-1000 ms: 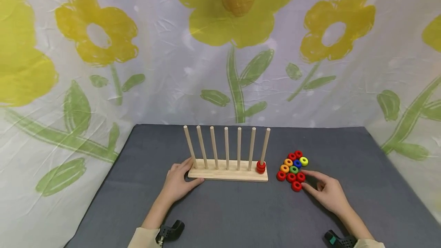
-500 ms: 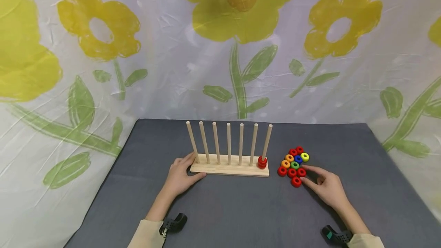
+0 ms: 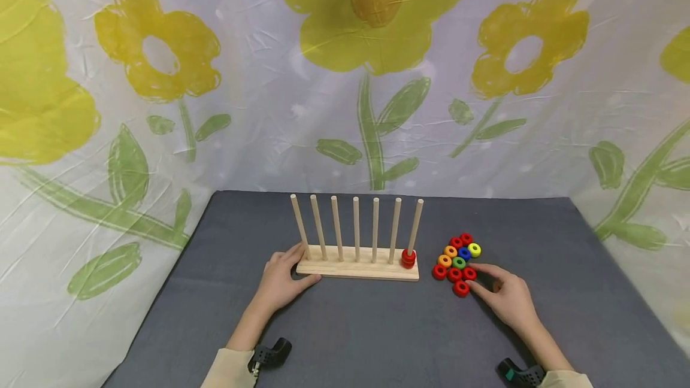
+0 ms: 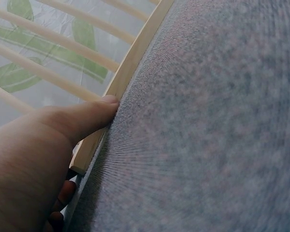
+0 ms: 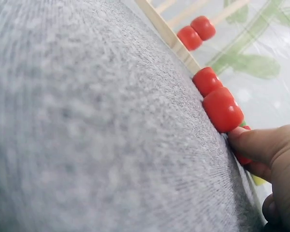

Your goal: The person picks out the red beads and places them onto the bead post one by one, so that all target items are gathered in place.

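Observation:
A wooden rack [image 3: 345, 269] with a row of upright pegs stands on the dark cloth, two red rings [image 3: 408, 258] stacked on its rightmost peg. My left hand [image 3: 279, 279] grips the rack's left end, thumb [image 4: 99, 113] along the front edge and fingers behind. To the right of the rack lies a cluster of small rings: red, orange, blue, green and yellow. At its right side my right hand [image 3: 509, 298] pinches a red ring [image 3: 468, 273] between thumb and index finger. Another red ring [image 3: 460, 288] sits in front, right by the thumb; in the right wrist view the pinched ring is mostly hidden.
Two orange rings [image 3: 447, 255], a green ring [image 3: 459, 263], a blue ring [image 3: 464, 253] and a yellow ring [image 3: 474, 249] lie close together, with more red rings around them. Behind the table [image 3: 345, 334] hangs a flower-printed sheet [image 3: 259, 76].
My right hand has shifted slightly left, its thumb and index finger closing in on the red ring. The front red ring has slid a little left. The left hand keeps its hold.

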Demonstrator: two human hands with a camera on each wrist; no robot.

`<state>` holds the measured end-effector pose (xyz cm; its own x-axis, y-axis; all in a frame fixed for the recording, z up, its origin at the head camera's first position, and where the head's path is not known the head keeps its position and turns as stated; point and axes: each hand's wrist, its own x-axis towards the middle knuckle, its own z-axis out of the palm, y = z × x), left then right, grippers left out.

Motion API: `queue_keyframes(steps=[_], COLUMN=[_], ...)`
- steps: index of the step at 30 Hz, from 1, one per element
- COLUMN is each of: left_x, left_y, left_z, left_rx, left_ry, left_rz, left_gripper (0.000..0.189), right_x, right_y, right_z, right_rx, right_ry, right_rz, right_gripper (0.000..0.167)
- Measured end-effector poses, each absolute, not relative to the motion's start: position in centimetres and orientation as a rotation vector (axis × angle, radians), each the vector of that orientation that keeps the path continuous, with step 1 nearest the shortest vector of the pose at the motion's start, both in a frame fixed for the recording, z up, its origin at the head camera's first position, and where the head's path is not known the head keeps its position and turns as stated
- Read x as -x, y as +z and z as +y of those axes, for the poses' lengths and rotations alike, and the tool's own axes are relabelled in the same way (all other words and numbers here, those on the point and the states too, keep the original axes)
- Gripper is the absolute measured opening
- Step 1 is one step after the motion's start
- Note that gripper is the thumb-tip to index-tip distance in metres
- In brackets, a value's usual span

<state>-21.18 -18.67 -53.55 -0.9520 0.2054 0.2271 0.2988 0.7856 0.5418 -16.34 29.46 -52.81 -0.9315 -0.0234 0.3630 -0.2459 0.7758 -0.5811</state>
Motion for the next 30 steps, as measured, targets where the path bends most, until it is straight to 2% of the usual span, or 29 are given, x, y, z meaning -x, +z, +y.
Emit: queue_keyframes(steps=[30], left_x=[21.29], left_y=[-53.51], left_z=[-18.59], left_rx=[0.398], left_ry=[-0.874], left_rz=[-2.828], left_gripper=[0.087], right_x=[16.26], right_y=[-52.9], right_z=[29.87], right_rx=[-0.169], right_ry=[0.992], right_rz=[-2.575], right_gripper=[0.038])
